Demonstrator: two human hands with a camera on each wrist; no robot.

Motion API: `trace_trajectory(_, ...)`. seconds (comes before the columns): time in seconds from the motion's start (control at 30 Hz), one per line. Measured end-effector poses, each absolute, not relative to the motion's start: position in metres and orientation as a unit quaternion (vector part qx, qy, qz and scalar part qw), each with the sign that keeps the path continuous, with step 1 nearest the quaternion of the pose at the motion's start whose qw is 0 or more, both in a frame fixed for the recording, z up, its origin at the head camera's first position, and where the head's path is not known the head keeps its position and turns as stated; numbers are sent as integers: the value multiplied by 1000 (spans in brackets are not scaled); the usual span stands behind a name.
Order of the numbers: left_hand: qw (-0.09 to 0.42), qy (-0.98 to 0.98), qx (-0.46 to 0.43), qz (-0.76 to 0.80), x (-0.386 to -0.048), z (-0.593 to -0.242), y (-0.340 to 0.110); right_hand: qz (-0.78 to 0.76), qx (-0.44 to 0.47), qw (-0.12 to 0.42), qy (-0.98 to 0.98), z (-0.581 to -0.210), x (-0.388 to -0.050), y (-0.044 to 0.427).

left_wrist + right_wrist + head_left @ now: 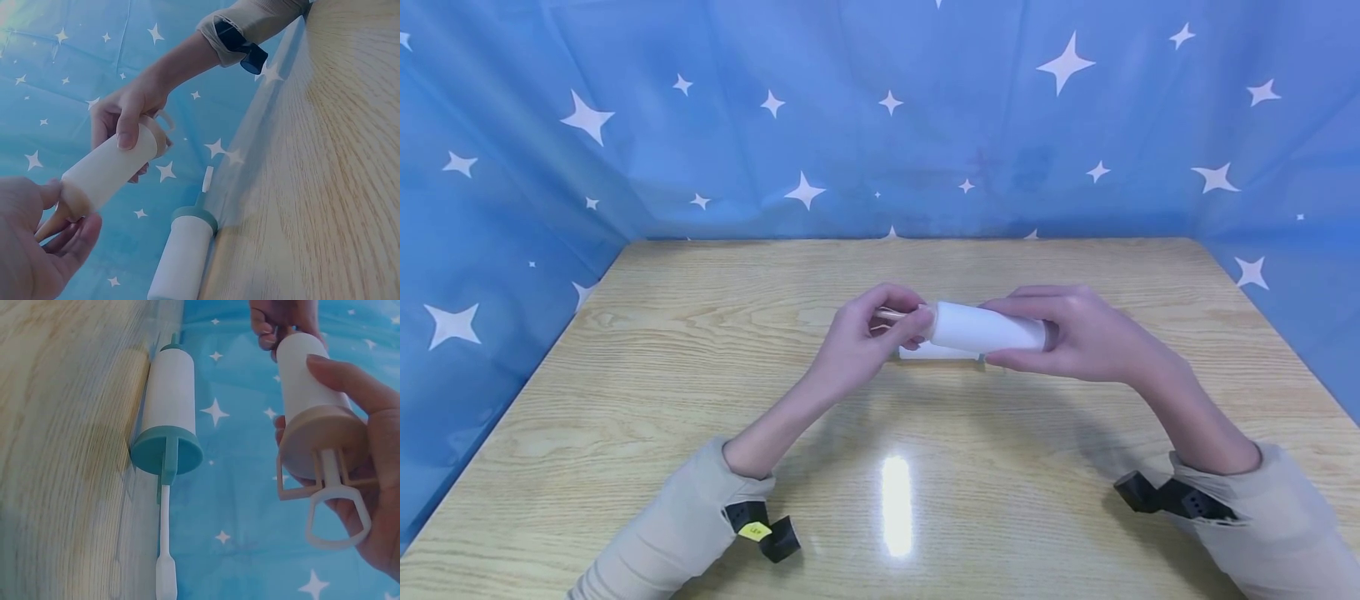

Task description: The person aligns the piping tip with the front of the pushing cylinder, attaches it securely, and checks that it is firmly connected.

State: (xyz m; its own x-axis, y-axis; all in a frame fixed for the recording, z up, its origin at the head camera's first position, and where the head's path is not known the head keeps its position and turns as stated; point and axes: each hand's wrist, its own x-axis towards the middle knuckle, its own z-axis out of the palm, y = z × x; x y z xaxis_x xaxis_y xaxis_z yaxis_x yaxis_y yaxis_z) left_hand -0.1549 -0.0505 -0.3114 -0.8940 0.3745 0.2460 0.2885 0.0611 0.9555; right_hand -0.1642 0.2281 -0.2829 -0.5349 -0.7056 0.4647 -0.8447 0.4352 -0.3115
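A white-barrelled syringe [981, 327] with beige end caps is held level above the table, its nozzle to the left. My right hand [1086, 333] grips the barrel near its rear end, thumb along the side. At the front, my left hand [865, 337] pinches the beige nozzle cap [75, 200] between thumb and fingers. The right wrist view shows a ring-shaped plunger handle [340, 540] sticking out of the rear cap. Behind the held syringe lies a second white syringe [169, 394] with teal caps, partly hidden in the head view.
The wooden table [647, 367] carries the teal-capped syringe near its middle. A blue curtain [850, 142] with white stars hangs along the back and sides. A bright light reflection [897, 504] shows at the front.
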Motion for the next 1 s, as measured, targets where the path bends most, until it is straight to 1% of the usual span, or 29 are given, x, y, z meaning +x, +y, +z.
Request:
trace_trajectory(0.3,-5,727,253,639,-154,-310,-50,265,462,131,-836,-283,-165,229)
trace_trajectory(0.6,-13,721,267,640,-154,-309,-50,266,462,129,-836,-285,-166,229)
trace_trajectory(1.0,17,737,246,630,-155,-311,-50,267,466,130,-833,-289,-166,226)
